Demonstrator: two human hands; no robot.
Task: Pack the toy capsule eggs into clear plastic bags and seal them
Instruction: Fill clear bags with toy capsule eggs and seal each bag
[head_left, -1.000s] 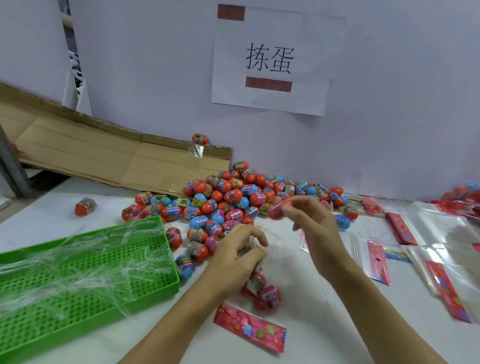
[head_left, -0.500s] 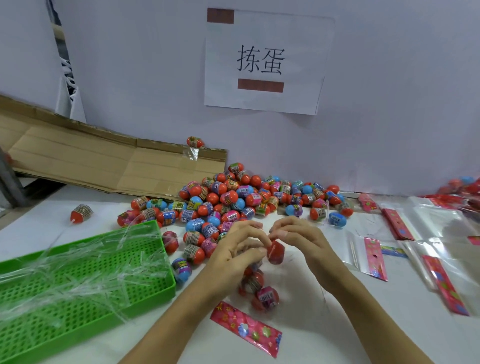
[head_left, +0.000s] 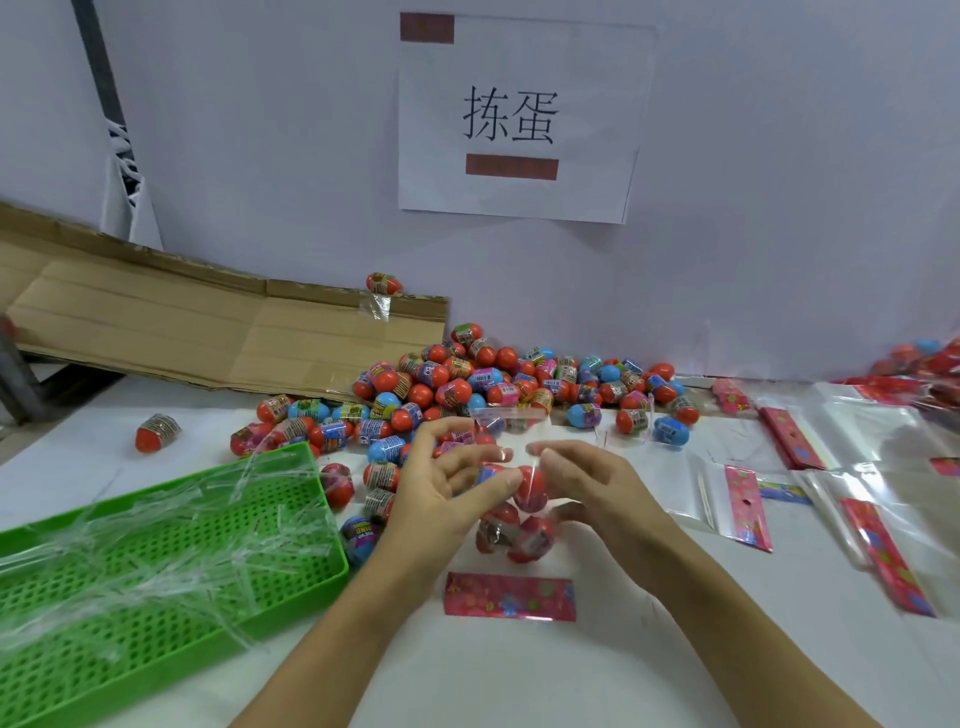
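Note:
A clear plastic bag with a pink flowered header stands between my hands, mouth upward. Several capsule eggs lie inside it near the bottom. My left hand holds the bag's left side, fingers curled and thumb against it. My right hand holds a red egg at the bag's mouth, curled fingertips just above the egg. A big pile of red and blue capsule eggs lies behind my hands against the wall.
A green perforated tray full of clear plastic strips sits at the left. Empty clear bags with pink headers lie to the right. Flattened cardboard leans on the wall at the back left. A lone red egg lies left of the pile.
My right hand carried a red egg from above the pile down to the bag at my left hand. The egg now sits lower, at the bag's mouth.

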